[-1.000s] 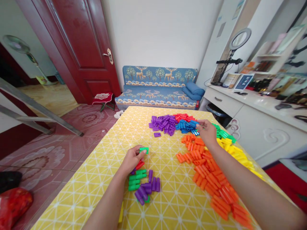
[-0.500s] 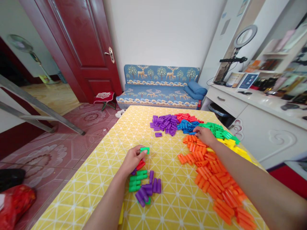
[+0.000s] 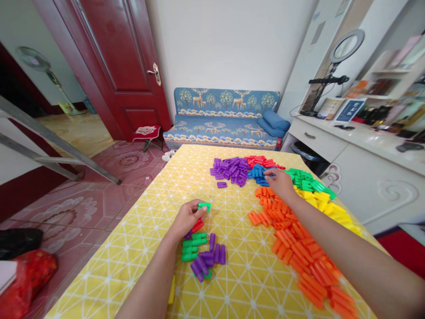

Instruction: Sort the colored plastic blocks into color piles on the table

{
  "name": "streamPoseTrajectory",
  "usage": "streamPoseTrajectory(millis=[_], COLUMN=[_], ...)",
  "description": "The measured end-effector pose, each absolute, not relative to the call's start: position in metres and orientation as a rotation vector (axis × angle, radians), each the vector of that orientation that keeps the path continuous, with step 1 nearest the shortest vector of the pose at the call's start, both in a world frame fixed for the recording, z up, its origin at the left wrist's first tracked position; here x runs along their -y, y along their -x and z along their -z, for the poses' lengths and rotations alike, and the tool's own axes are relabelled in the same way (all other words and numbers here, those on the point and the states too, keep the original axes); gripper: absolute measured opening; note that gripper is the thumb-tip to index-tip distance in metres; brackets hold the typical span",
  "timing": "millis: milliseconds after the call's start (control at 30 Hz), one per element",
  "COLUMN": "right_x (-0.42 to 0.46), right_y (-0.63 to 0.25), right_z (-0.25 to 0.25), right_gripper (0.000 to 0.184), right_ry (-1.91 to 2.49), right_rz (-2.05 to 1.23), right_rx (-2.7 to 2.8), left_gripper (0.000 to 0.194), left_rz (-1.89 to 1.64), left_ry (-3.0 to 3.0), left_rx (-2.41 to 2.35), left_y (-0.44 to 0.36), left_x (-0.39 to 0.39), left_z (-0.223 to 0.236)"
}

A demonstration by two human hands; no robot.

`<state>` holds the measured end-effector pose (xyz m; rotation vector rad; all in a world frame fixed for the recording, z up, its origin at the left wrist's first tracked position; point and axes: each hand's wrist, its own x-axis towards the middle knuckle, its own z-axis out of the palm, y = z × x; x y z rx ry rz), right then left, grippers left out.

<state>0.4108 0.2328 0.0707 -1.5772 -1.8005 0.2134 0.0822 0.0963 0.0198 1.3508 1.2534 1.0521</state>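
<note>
My left hand (image 3: 190,217) is closed on a green plastic building block (image 3: 204,206), pinched between thumb and fingers above the yellow table. Beneath and beside that hand lie red blocks (image 3: 198,225), partly hidden by it. Nearer to me are joined green blocks (image 3: 194,246) and a cluster of purple blocks (image 3: 205,260). Across the table my right hand (image 3: 279,182) has its fingertips drawn together at the pile of blue blocks (image 3: 257,173). What sits between those fingertips, if anything, is too small to make out.
Piles of purple blocks (image 3: 232,169), red blocks (image 3: 260,161), green blocks (image 3: 307,180), yellow blocks (image 3: 332,208) and orange blocks (image 3: 299,248) spread over the patterned tablecloth (image 3: 139,252). A blue sofa (image 3: 222,122) stands beyond; a white cabinet (image 3: 361,164) is at right.
My right hand has shifted slightly left and away from me over the blue pile. The left hand still holds the green block. The whole view has tilted a little.
</note>
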Motion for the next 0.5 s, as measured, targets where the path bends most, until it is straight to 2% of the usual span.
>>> streamPoseTrajectory(millis=[200, 267, 367, 500], right_x=[-0.148, -0.120, -0.098, -0.092], right_y=[-0.312, -0.283, -0.255, -0.243], right_z=[-0.061, -0.044, -0.023, -0.012], right_gripper=[0.019, 0.029, 0.044, 0.034], right_ry=[1.144, 1.107, 1.104, 1.071], right_rz=[-0.748, -0.903, -1.020, -1.031], right_rx=[1.821, 1.727, 1.565, 1.499], left_gripper=[0.033, 0.034, 0.037, 0.043], left_rz=[-1.009, -0.992, -0.955, -0.922], left_ry=[-1.352, -1.362, -1.392, -1.494], left_rx=[-1.221, -1.206, -1.180, -1.177], left_y=[-0.080, -0.080, -0.079, -0.079], left_x=[-0.094, -0.094, -0.093, -0.092], left_z=[-0.024, -0.026, -0.027, -0.029])
